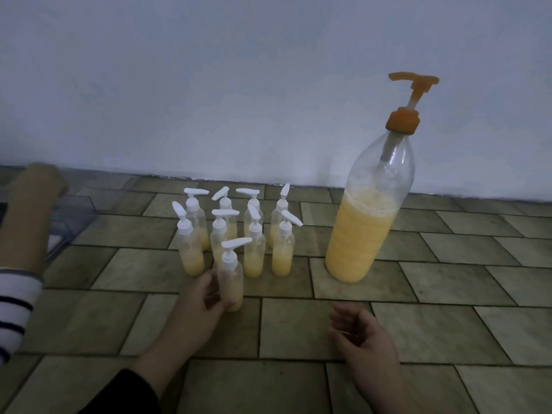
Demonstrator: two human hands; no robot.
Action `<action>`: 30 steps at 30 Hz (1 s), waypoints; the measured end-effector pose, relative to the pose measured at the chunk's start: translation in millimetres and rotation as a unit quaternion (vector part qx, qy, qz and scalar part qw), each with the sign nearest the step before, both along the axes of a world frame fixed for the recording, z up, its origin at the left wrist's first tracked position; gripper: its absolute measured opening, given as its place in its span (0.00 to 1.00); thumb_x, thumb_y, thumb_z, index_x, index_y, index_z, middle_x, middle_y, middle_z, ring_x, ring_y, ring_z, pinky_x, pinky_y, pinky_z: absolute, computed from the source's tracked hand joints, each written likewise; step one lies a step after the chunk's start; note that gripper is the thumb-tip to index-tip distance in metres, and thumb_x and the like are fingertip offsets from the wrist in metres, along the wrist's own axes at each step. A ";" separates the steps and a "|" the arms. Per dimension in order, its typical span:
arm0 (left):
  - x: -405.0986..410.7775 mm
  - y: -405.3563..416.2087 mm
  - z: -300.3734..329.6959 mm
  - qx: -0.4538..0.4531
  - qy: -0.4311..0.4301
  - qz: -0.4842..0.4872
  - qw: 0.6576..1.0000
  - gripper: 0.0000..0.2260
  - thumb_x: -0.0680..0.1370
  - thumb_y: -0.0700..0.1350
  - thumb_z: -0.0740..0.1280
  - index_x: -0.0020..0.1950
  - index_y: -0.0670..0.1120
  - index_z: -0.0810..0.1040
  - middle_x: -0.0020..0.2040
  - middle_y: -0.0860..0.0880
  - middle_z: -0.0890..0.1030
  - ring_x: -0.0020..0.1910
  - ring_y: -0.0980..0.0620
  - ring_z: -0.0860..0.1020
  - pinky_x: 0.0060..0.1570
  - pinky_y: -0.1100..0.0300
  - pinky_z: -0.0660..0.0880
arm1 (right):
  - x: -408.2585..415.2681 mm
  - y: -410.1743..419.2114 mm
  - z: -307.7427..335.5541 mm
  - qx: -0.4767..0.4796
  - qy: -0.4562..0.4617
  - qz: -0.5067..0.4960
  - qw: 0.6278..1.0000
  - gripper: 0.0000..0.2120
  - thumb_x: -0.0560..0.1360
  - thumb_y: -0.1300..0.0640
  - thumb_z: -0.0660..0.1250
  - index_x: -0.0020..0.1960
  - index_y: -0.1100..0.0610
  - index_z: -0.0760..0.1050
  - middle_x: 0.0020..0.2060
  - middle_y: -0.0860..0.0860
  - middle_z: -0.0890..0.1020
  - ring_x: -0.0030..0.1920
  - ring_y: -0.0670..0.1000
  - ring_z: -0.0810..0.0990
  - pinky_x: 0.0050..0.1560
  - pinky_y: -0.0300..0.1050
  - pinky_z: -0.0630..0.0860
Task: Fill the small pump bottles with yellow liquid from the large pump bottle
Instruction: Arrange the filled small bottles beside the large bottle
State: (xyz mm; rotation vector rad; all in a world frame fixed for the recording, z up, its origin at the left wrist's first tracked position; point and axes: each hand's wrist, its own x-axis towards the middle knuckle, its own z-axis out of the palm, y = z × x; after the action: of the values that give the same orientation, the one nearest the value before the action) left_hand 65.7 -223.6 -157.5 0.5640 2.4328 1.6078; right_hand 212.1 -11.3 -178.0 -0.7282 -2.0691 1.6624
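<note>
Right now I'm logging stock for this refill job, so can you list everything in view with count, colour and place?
small pump bottles: nine, clear with white pumps, part-filled yellow, clustered on the floor left of centre; the nearest one is held.
large pump bottle: one, clear, orange pump, over half full of yellow liquid, standing right.
tiled floor: brownish tiles.
wall: pale, behind.
another person's arm: striped sleeve, far left.
left hand: grips the nearest small bottle.
right hand: loosely curled, holding nothing, low right.
</note>
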 end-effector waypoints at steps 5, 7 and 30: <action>-3.7 1.5 -5.3 0.000 0.011 -0.012 1.000 0.24 0.73 0.35 0.70 0.51 0.64 0.68 0.49 0.63 0.77 0.47 0.76 0.74 0.43 0.78 0.71 | -0.8 4.4 -6.5 0.009 -0.008 -0.006 1.000 0.18 0.69 0.72 0.70 0.49 0.51 0.78 0.42 0.48 0.84 0.43 0.41 0.81 0.44 0.29 0.76; -5.6 2.7 -7.9 -0.005 0.016 -0.013 1.000 0.25 0.73 0.36 0.70 0.52 0.65 0.67 0.51 0.63 0.77 0.50 0.70 0.76 0.47 0.75 0.73 | -2.0 7.3 -8.0 0.009 -0.004 -0.013 1.000 0.18 0.69 0.72 0.70 0.48 0.50 0.77 0.42 0.49 0.84 0.44 0.44 0.82 0.43 0.29 0.76; 55.1 32.5 11.4 0.071 0.188 -0.069 0.977 0.15 0.72 0.55 0.65 0.58 0.61 0.71 0.53 0.61 0.76 0.52 0.59 0.77 0.48 0.65 0.75 | -65.5 102.5 37.6 0.033 -0.042 0.022 0.998 0.52 0.55 0.48 0.82 0.73 0.46 0.59 0.67 0.49 0.70 0.66 0.54 0.69 0.63 0.60 0.71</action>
State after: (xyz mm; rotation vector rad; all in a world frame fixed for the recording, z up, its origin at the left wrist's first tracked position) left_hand 120.8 -191.1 -146.1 1.1294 2.4672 1.7581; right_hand 146.7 91.2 -140.4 -0.7482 -2.2013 1.6039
